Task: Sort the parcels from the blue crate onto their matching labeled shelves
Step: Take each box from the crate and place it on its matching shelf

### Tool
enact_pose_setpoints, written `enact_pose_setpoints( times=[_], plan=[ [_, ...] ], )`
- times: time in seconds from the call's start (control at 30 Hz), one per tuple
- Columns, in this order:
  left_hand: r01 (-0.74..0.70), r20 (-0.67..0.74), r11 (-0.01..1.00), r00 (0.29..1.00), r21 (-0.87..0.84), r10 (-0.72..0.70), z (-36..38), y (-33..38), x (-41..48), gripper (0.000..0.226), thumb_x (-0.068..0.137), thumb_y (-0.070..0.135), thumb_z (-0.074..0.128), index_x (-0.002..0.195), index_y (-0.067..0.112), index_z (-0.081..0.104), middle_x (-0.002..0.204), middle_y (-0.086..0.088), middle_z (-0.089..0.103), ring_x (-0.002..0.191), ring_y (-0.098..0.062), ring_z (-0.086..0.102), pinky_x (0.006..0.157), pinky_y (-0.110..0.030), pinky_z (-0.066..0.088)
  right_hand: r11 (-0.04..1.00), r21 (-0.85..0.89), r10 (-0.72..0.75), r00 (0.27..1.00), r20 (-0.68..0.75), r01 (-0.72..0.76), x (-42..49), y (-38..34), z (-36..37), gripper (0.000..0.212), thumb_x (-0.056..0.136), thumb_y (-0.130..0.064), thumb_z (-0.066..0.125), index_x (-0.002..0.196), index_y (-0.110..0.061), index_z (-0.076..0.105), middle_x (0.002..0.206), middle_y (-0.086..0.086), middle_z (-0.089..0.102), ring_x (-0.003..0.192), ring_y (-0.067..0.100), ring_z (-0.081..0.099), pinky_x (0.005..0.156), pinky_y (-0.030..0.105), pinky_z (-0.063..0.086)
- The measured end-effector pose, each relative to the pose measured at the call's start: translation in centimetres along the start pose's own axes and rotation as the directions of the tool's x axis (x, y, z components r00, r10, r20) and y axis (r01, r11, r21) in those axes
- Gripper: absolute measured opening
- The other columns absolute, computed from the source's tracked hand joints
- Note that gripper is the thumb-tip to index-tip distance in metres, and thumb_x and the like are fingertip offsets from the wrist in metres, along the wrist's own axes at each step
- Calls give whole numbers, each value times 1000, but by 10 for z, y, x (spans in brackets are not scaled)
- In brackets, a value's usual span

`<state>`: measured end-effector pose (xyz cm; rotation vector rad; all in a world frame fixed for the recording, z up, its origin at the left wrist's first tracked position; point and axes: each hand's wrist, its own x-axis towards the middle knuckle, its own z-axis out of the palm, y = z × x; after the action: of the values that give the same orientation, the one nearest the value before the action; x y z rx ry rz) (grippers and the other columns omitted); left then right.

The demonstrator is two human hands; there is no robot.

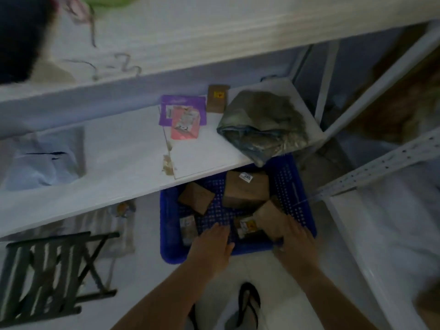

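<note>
Both left hand [212, 244] and right hand [296, 242] over blue crate's [168, 234] near rim

The far end of the blue crate [169, 232] is hidden under the white shelf [107, 167]; the parcel labels [246, 176] are too blurred to read; whether the right hand [295, 239] grips the brown parcel [267, 214] cannot be told; a dark shape [16, 36] is cut off top-left.
</note>
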<state>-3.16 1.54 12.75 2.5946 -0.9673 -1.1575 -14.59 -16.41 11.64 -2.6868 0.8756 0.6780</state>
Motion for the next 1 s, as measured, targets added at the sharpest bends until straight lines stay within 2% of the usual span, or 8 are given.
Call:
enact_pose_setpoints(
  times=[0.23,0.37,0.43,0.53,0.67,0.8,0.9,1.0],
  plan=[
    [-5,191,998,982,-57,15,126,20,115,57,101,42,23,151,21,4,159,3,8,146,-14,11,115,-29,20,990,-121,77,994,72,-67,68,54,106,96,89,-52,50,150,-4,-7,160,8,3,148,21,7,122,37,3],
    [1,109,935,993,-355,40,178,50,186,60,101,37,29,151,23,-1,159,4,9,145,-14,15,115,-29,23,993,-54,105,994,31,-103,124,68,147,101,86,-52,55,150,-5,-7,160,9,1,149,23,3,122,38,1],
    [39,59,809,998,-587,-5,190,59,219,63,100,33,36,151,23,2,154,-4,27,137,-22,35,110,-34,35,988,-6,156,988,-13,-156,151,74,167,105,84,-54,57,150,-4,-7,160,11,2,149,25,3,122,37,2],
    [222,137,466,968,-856,-210,192,58,270,61,95,35,49,145,8,26,142,-10,43,128,-28,45,107,-35,37,963,42,266,963,46,-268,182,81,189,102,86,-50,57,150,-2,-7,160,14,2,149,27,4,122,40,4],
    [394,369,57,896,-917,-247,194,64,299,63,89,41,57,141,11,37,143,-13,44,129,-30,45,109,-46,37,903,235,376,926,-32,-359,193,81,212,72,89,-34,57,145,-10,20,150,10,32,137,25,32,113,37,31],
    [449,453,-66,889,-891,-67,206,82,291,56,87,39,59,137,17,46,135,-7,55,123,-23,51,106,-39,41,924,328,275,937,-217,-195,181,77,217,49,93,-29,48,139,-19,33,141,1,42,129,21,38,107,34,37],
    [433,463,-235,882,-870,-89,208,88,291,48,91,34,55,133,12,50,131,-14,57,122,-27,51,110,-40,37,922,369,206,956,-209,-118,181,81,206,44,96,-24,36,140,-20,38,139,0,45,124,21,37,108,31,33],
    [465,499,-204,850,-862,-169,205,93,296,49,87,40,58,126,10,54,125,-17,61,114,-32,57,105,-46,42,913,407,91,980,-177,-12,184,91,192,48,91,-17,39,138,-21,45,138,-4,48,125,17,36,108,28,34]
  ],
)
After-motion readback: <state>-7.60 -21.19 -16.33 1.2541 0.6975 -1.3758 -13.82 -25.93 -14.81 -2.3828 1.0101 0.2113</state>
